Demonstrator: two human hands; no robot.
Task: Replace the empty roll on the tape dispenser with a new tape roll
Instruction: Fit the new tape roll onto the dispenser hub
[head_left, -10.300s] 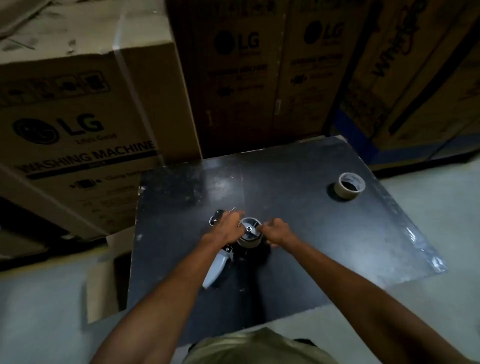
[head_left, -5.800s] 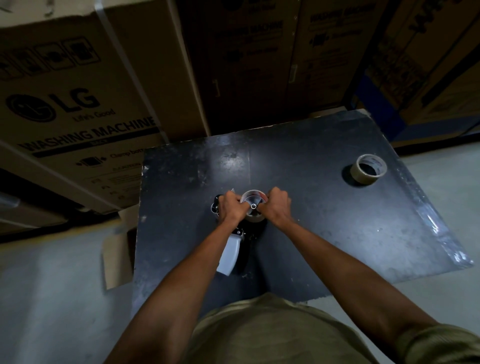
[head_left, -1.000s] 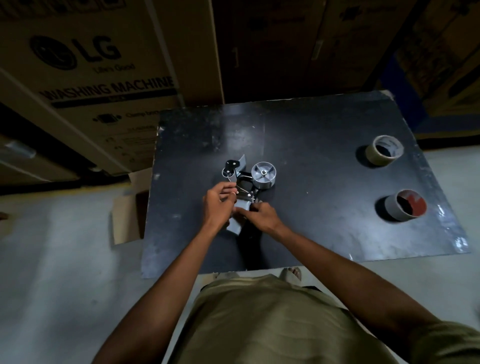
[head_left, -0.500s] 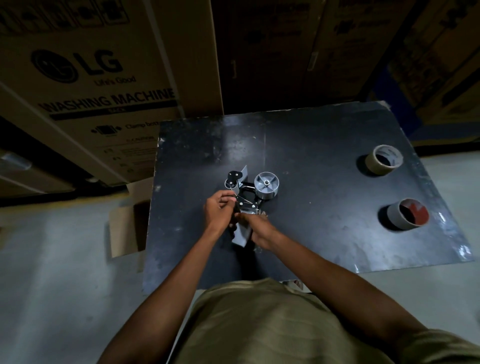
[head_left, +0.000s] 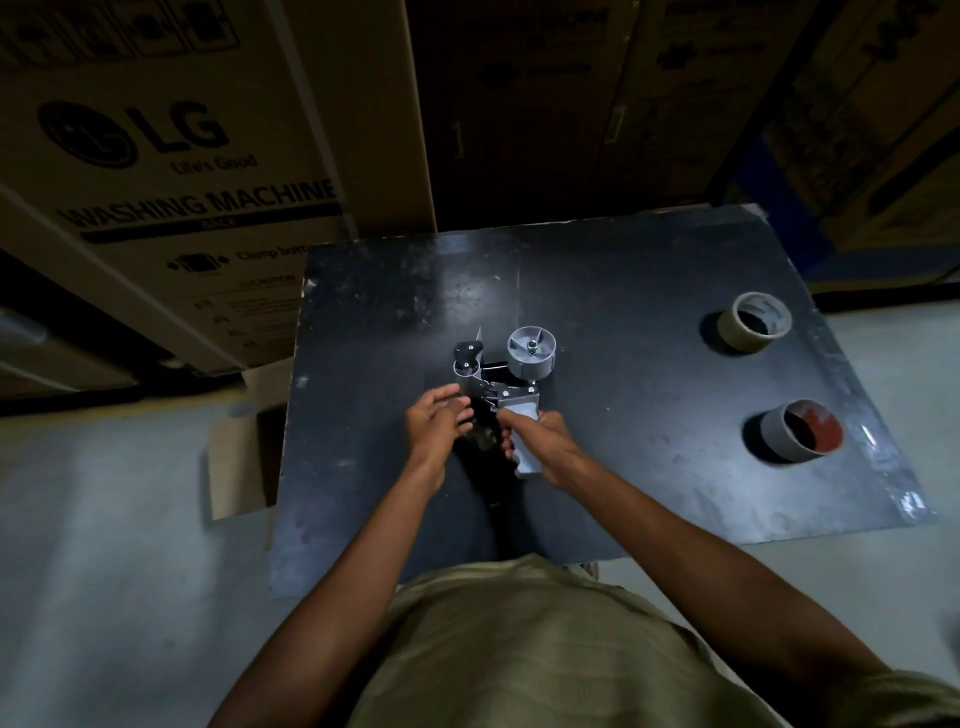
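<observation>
Black table (head_left: 649, 467) under both hands, cartons (head_left: 171, 171) beyond. Tape dispenser (head_left: 511, 395) lying just ahead of the hands, bare hub (head_left: 531, 352) up. Two rolls well off to the right hand's side: new tape roll (head_left: 754, 322) farther, empty roll (head_left: 800, 430) nearer. Right hand (head_left: 540, 441) wrapped round the grey handle. Left hand (head_left: 439, 423) half open, holding nothing, beside the frame. Best to keep the handle pinned, fetch the farther roll, seat it square on the hub.
</observation>
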